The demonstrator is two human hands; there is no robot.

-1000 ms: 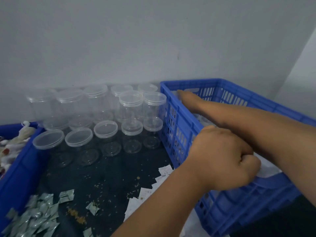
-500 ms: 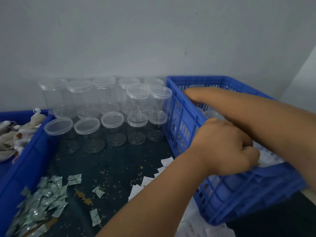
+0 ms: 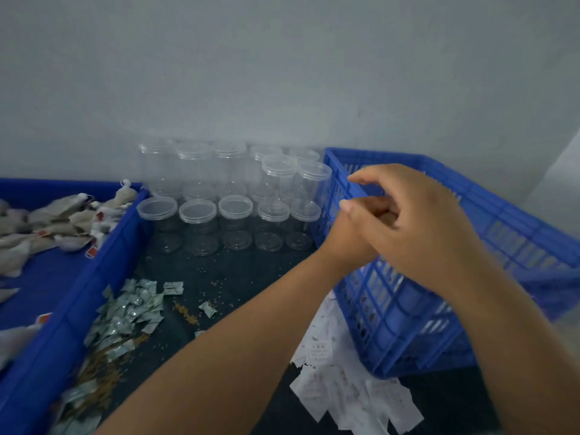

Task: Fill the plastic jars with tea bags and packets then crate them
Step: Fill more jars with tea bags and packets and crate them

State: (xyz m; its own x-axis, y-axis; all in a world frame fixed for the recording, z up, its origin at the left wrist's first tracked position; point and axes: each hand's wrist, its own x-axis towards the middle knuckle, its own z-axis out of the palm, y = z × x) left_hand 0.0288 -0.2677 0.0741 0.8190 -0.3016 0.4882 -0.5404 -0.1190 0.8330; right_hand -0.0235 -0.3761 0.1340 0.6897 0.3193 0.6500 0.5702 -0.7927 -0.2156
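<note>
Several clear lidded plastic jars [image 3: 235,196] stand stacked in two tiers against the back wall, all looking empty. To their right sits a blue slatted crate [image 3: 489,215]. My right hand [image 3: 420,221] hovers over the crate's near left rim, fingers loosely curled, holding nothing. My left hand [image 3: 351,233] is just below and behind it, largely covered, with nothing visible in it. Tea bags [image 3: 56,224] lie in a blue tray [image 3: 103,277] at left. Silvery packets [image 3: 131,309] are heaped on the dark table.
White paper packets [image 3: 345,381] are scattered on the table in front of the crate. Loose tea grains [image 3: 188,312] speckle the dark surface between tray and crate. A grey wall closes the back.
My right hand has drawn back out of the crate and risen above its rim. My left hand has let go of the crate's edge and lifted to meet it.
</note>
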